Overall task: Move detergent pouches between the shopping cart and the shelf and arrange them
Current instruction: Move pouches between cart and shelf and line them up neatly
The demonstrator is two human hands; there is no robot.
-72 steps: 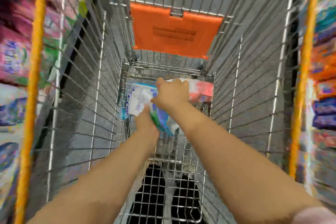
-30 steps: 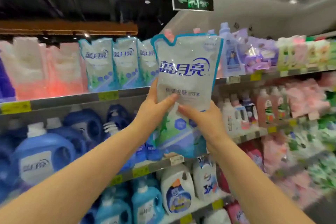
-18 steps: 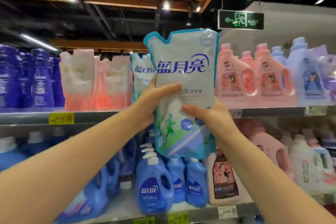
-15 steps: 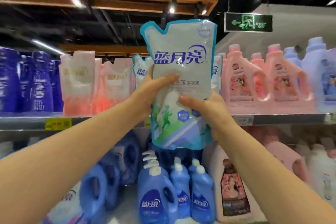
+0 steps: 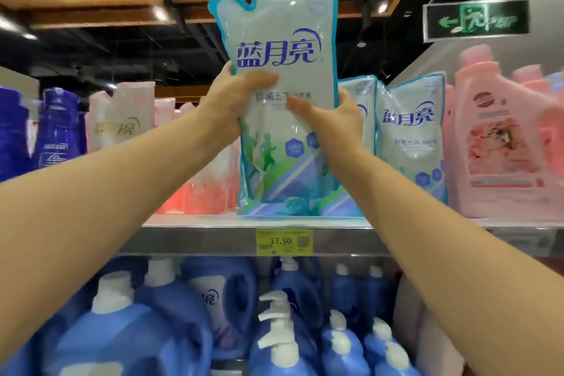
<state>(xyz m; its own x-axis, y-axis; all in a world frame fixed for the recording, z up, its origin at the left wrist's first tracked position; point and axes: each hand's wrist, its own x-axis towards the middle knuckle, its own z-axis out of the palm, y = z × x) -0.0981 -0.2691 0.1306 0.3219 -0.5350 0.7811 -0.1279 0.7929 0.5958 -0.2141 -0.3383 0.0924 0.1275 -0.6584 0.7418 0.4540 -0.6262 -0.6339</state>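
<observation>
Both hands, left hand (image 5: 241, 101) and right hand (image 5: 331, 122), grip the upright detergent pouch (image 5: 283, 107) at mid-height, its base at the shelf (image 5: 213, 239) edge; soft, liquid-heavy and slick-looking, it probably sags unless held by its sides.

The left arm (image 5: 106, 192) enters from the lower left of the frame and the right arm (image 5: 427, 238) from the lower right. Both are bare from the frame edge to the left hand (image 5: 235, 101) and right hand (image 5: 332, 122).
</observation>
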